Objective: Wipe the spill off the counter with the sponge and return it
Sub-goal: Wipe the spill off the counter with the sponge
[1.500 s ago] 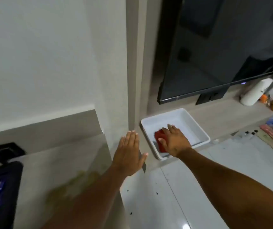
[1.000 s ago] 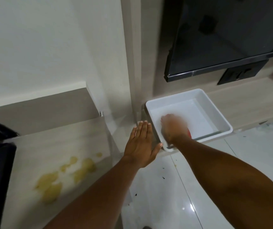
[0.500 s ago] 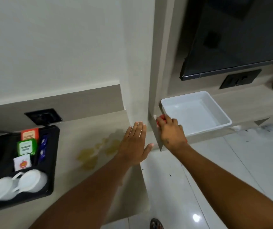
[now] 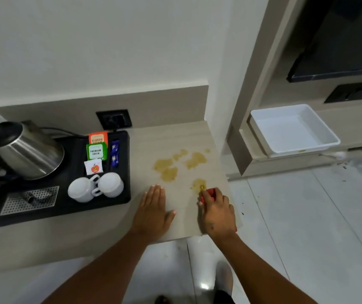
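- Right hand (image 4: 216, 210): palm down, fingers curled over the red sponge (image 4: 208, 192), pressing it on the counter (image 4: 188, 137) at the spill's (image 4: 182, 164) near edge
- Left hand (image 4: 153, 208): flat, fingers together, beside the tray (image 4: 123, 194)

Sponge (image 4: 209, 192) is out of the white tray (image 4: 327, 132): 1.5 s ago the right hand (image 4: 217, 212) was grasping it inside the tray, now that hand presses it on the counter (image 4: 188, 139) at the near edge of the spill (image 4: 176, 165), touching the nearest blotch. Tray now empty. Left hand (image 4: 152, 212) went from raised beside the wall corner to flat on the counter, palm down, just left of the spill. View swung left: kettle (image 4: 25, 150) and black tray (image 4: 70, 207) with cups (image 4: 95, 187) came fully into frame.
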A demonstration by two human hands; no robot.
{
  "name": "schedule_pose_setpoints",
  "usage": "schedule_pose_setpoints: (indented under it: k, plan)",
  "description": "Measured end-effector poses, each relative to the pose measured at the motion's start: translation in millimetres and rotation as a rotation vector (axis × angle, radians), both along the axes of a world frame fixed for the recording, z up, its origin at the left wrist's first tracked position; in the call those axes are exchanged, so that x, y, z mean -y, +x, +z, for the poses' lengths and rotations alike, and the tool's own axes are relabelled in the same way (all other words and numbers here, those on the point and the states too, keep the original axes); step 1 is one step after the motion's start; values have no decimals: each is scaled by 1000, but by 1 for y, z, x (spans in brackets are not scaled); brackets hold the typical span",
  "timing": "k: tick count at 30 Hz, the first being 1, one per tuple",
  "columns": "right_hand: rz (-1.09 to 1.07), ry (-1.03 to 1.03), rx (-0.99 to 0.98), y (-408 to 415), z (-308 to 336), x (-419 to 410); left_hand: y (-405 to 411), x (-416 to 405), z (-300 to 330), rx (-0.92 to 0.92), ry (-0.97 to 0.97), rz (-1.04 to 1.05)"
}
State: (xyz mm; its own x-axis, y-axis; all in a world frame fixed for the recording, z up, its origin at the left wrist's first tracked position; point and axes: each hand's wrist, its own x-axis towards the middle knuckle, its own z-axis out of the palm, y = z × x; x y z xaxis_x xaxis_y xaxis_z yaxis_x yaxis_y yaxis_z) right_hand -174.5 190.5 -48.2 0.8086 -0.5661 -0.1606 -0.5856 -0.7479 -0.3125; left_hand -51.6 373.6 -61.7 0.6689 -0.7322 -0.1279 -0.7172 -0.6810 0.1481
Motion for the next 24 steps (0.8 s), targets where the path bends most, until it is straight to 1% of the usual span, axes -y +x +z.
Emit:
schedule_pose_setpoints:
  k: [2,5,7,11,12,14,16,17,20,22,24]
  plan:
    - [-65,-30,24,-5,-7,-9,-2,-20,-11,-13,32,13]
    - [-134,-57,125,-8,-15,-13,1,-29,-20,-1,-17,5]
    - [-144,-39,137,-3,-18,-5,3,-29,-25,13,-45,-8]
    - [-222,-4,167,40,-19,22,3,-32,-29,-18,-72,15]
    - [-193,-7,173,50,-18,23,3,-32,-30,-13,-77,13]
    - [-55,-26,173,59,-19,15,4,-33,-32,-10,-72,15]
    - [72,-53,179,46,-21,5,5,-32,-32,-18,-63,23]
    - [100,-71,183,35,-22,2,5,-33,-32,-11,-60,25]
    - [67,-66,119,21,-24,23,5,-32,-35,-12,-48,30]
    - [3,-54,89,40,-23,46,5,-32,-36,-17,-57,31]
    - [-31,-52,123,74,-20,61,5,-33,-38,-32,-62,33]
